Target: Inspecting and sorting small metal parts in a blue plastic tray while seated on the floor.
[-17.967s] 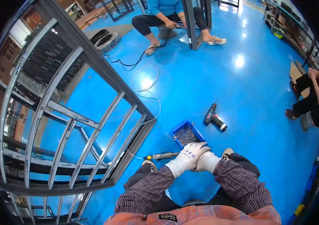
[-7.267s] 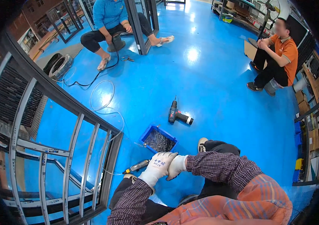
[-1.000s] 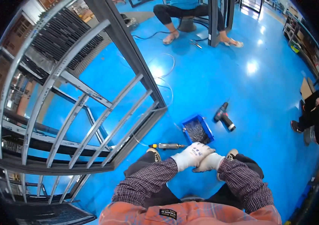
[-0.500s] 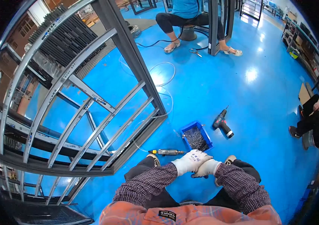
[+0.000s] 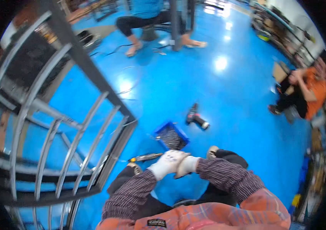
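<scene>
My left hand (image 5: pixel 166 164) and my right hand (image 5: pixel 187 166), both in white gloves, are clasped together in front of my knees. The left lies over the right, and their fingers are closed with no tool or part visible in them. Just beyond the hands sits a blue bin (image 5: pixel 186 135) full of small dark screws or similar fasteners (image 5: pixel 171 138). An air screwdriver, or a similar slim tool (image 5: pixel 147 157), lies on the floor left of my left hand. A cordless drill (image 5: pixel 198 119) rests farther off, right of the bin.
At my left stands a large dark metal frame (image 5: pixel 90 80) with silver bars (image 5: pixel 69 161). A thin hose (image 5: pixel 126 92) loops across the blue floor (image 5: pixel 239 103). One person in blue (image 5: pixel 145 9) sits ahead; another in orange (image 5: pixel 316 94) sits at the right, near shelving (image 5: pixel 282 25).
My view has swung to the right, so the frame, bin and drill appear farther left. The person in orange shows more fully, with hands raised. My hands stay clasped.
</scene>
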Action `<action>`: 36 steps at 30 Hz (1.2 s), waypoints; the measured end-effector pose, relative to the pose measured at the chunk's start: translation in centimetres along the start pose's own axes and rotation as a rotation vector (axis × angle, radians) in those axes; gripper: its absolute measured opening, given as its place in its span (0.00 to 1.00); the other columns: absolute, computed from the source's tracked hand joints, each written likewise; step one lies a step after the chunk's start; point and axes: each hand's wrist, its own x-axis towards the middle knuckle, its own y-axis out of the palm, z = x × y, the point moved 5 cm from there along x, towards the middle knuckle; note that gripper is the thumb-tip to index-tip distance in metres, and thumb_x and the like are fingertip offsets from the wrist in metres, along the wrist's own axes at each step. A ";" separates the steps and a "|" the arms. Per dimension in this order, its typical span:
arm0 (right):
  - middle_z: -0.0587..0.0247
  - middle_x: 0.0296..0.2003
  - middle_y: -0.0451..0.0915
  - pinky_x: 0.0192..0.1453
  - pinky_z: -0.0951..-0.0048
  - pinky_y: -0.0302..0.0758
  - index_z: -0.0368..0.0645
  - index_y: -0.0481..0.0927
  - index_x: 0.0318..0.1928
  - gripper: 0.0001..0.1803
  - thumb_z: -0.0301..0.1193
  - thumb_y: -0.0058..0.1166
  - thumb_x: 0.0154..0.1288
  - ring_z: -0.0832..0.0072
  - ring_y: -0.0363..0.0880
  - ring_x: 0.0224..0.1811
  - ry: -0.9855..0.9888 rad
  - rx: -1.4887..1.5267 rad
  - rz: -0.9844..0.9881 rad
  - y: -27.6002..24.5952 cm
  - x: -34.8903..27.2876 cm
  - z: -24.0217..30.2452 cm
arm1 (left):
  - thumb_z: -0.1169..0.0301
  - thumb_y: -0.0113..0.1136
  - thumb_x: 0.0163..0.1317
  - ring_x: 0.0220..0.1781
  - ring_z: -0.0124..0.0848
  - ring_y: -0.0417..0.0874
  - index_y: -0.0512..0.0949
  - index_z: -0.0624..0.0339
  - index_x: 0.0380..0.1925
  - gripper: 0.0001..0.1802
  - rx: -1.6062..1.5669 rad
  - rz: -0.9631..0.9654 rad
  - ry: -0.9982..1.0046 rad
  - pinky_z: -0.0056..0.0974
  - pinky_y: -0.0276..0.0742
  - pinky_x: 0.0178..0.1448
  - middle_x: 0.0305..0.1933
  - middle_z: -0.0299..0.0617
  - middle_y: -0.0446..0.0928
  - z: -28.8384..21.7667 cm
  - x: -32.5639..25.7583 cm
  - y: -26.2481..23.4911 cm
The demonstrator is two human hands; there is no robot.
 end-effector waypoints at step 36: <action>0.70 0.21 0.79 0.36 0.65 0.73 0.45 0.80 0.26 0.18 0.47 0.54 0.57 0.69 0.75 0.23 0.025 0.080 0.112 4.0 1.3 -3.2 | 0.69 0.66 0.38 0.54 0.41 0.77 0.71 0.52 0.57 0.38 0.066 0.258 -0.128 0.41 0.69 0.59 0.53 0.41 0.78 0.4 1.9 -0.2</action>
